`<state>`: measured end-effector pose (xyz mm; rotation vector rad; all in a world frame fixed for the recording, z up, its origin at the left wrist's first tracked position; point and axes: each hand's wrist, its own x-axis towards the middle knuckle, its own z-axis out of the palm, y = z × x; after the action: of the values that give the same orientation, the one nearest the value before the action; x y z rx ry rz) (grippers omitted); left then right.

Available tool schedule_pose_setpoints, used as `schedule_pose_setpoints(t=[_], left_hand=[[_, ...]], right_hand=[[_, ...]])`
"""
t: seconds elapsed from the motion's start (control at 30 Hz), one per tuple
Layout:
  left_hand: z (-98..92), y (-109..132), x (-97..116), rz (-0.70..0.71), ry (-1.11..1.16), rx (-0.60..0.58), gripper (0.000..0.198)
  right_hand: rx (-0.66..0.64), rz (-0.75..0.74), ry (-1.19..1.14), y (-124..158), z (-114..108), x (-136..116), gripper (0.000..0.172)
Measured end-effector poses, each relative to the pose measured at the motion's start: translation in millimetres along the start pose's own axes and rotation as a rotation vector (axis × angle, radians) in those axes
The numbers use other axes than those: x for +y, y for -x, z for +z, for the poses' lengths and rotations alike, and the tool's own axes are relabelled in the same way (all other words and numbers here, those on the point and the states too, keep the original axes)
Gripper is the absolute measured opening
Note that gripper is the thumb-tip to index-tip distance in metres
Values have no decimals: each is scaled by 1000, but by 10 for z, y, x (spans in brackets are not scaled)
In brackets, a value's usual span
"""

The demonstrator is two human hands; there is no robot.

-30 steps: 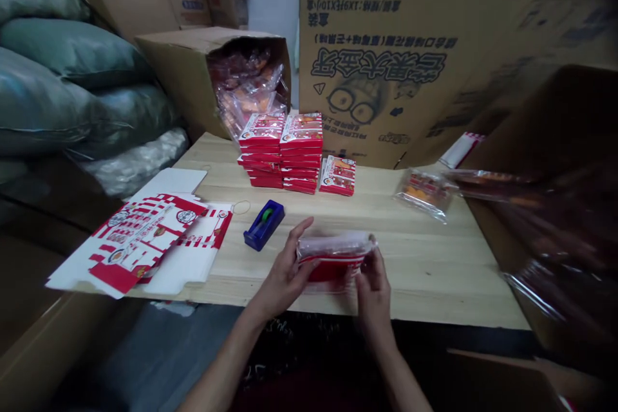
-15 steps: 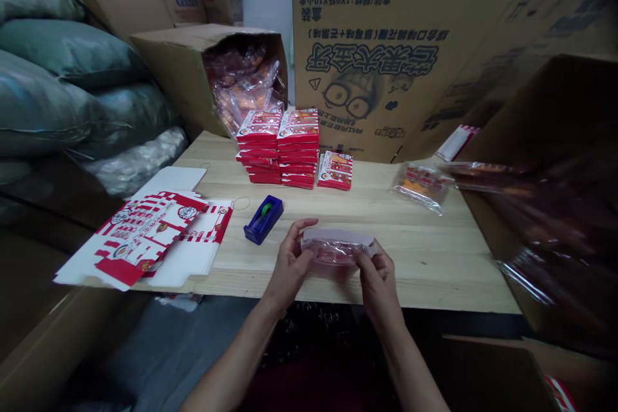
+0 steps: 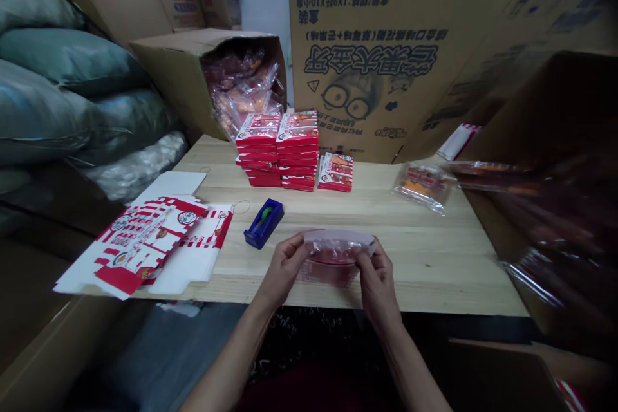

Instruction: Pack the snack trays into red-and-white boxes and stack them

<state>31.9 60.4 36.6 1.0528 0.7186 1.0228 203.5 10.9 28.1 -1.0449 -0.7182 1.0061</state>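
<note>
Between my two hands is a clear plastic packet [image 3: 333,254] with a white card [image 3: 340,238] wrapped along its far side. My left hand [image 3: 288,264] pinches the left end, thumb on the near face. My right hand [image 3: 379,270] grips the right end the same way. What lies inside the packet is hard to make out. Left of my hands stands a blue tape dispenser [image 3: 263,224] with a green core. Farther off are stacked red and white boxes [image 3: 297,151], with a lower pile of the same boxes [image 3: 335,172] to their right.
Flat printed cards [image 3: 149,238] lie at the table's left end. A plastic-wrapped packet [image 3: 422,187] rests at the right, near an open carton [image 3: 545,141] of more packets. Another carton [image 3: 168,71] of packets and a large cardboard box [image 3: 367,26] stand behind. Sacks [image 3: 72,64] are piled left.
The fingers of my left hand have curled in closer around the left end of the packet. The packet's near side now hangs lower. The view has shifted slightly.
</note>
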Motion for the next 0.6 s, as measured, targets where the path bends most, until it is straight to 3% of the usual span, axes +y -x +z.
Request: schedule_pose_setpoints(t=[0.13, 0.3, 0.4, 0.5, 0.6], left_hand=[[34, -88, 14, 48, -127, 32, 29], [152, -66, -29, 70, -126, 109, 27], [257, 147, 40, 34, -137, 183, 26], [318, 443, 118, -114, -21, 185, 29], [268, 647, 56, -271, 129, 218, 28]], right_hand=[[-132, 161, -252, -55, -80, -64, 36], [-167, 166, -236, -29, -74, -113, 22], [-175, 215, -175, 134, -2, -268, 24], [-145, 336, -149, 354, 12, -420, 28], [-149, 485, -150, 513, -59, -355, 33]])
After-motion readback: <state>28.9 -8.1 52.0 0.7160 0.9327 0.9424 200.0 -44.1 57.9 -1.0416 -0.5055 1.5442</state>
